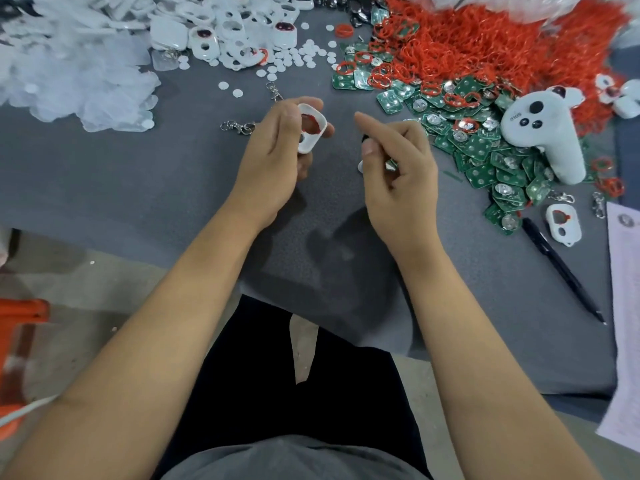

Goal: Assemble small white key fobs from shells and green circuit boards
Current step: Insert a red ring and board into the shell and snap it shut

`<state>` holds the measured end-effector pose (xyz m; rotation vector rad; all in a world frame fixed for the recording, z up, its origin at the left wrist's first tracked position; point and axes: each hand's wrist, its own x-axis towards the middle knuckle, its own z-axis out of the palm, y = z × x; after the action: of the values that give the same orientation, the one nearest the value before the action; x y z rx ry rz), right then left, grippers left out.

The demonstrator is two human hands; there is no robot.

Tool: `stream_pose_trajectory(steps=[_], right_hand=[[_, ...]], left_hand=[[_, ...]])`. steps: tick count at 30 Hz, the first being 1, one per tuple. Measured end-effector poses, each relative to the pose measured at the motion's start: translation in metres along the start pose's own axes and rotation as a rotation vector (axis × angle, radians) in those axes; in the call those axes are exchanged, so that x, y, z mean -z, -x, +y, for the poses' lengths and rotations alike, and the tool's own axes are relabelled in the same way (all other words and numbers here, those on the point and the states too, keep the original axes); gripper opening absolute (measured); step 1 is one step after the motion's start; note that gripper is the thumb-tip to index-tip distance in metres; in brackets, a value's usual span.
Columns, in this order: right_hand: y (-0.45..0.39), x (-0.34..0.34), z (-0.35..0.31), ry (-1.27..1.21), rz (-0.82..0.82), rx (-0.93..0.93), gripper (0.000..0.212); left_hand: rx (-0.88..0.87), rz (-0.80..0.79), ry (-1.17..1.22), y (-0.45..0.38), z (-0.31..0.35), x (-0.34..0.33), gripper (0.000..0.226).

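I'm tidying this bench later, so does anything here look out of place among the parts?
Yes. A white handheld controller with black buttons lies on the pile of green circuit boards at the right, though it is no fob part. A black pen lies loose on the grey table mat nearby.

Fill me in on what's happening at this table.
A person is putting key fobs together. The left hand holds a white shell with a red part inside. The right hand pinches a small piece I can't identify. Green circuit boards and red rings lie heaped to the right.
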<state>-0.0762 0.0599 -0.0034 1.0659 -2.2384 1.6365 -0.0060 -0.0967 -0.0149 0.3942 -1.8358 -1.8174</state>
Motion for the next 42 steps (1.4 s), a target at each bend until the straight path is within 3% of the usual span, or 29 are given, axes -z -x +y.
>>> stream_pose_trajectory(steps=[3, 6, 16, 27, 42], right_hand=[[0.001, -0.007, -0.004, -0.088, -0.002, -0.052, 0.03], [0.002, -0.019, -0.011, -0.201, 0.028, -0.153, 0.018], [-0.001, -0.023, -0.011, -0.124, 0.163, -0.173, 0.014], [-0.002, -0.017, -0.009, -0.21, 0.217, -0.299, 0.01], [-0.005, -0.013, -0.004, -0.231, 0.061, -0.334, 0.015]], left_hand=[[-0.041, -0.025, -0.166, 0.0, 0.001, -0.001, 0.031], [-0.105, -0.038, -0.292, -0.001, 0.0, 0.0, 0.03], [-0.017, -0.087, -0.045, 0.001, 0.006, 0.0, 0.035], [-0.073, -0.196, -0.189, 0.003, 0.006, 0.001, 0.025], [-0.128, -0.166, -0.262, 0.006, 0.009, 0.0, 0.027]])
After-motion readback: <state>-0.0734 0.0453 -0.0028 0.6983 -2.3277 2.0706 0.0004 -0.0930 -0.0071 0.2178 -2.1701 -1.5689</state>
